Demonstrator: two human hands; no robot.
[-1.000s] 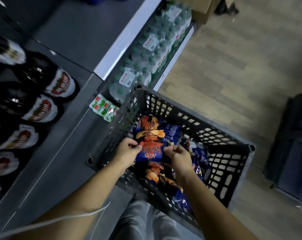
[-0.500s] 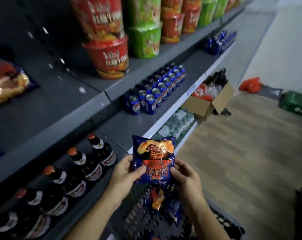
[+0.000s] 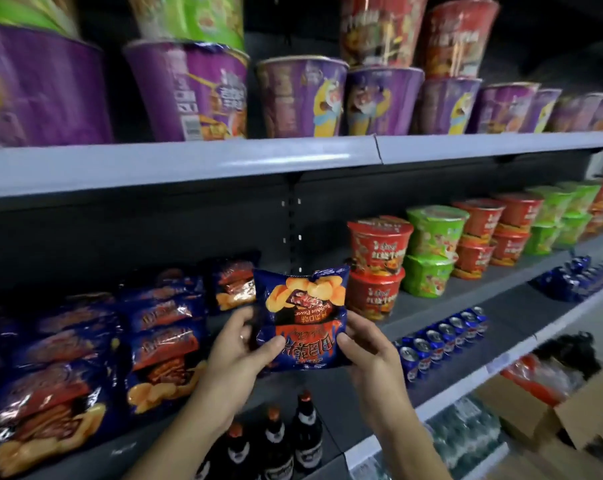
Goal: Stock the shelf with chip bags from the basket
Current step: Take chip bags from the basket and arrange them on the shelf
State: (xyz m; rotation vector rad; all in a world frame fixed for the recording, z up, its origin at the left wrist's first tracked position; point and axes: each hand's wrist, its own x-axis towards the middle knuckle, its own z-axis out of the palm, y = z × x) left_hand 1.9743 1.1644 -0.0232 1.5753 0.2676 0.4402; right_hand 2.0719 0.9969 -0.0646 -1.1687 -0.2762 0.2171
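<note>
Currently, one blue chip bag (image 3: pixel 301 317) is held upright in the air in front of the middle shelf (image 3: pixel 442 308), with its printed face toward the camera and its lettering upside down. The left hand (image 3: pixel 237 351) pinches the bag's lower left edge, thumb on the front face and the other fingers behind. The right hand (image 3: pixel 369 351) pinches the lower right edge in the same way. From this view the bag sits between a row of stocked chip bags (image 3: pixel 161 341) on the left and stacked red noodle cups (image 3: pixel 376 268) on the right. Green noodle cups (image 3: pixel 431 251) stand just beside the red ones. Purple noodle cups (image 3: pixel 303 98) line the shelf above. Blue cans (image 3: pixel 442 337) occupy the shelf below, and dark bottles (image 3: pixel 275 441) stand lower still, beneath the forearms. A cardboard box (image 3: pixel 535 410) is at the lower right.
</note>
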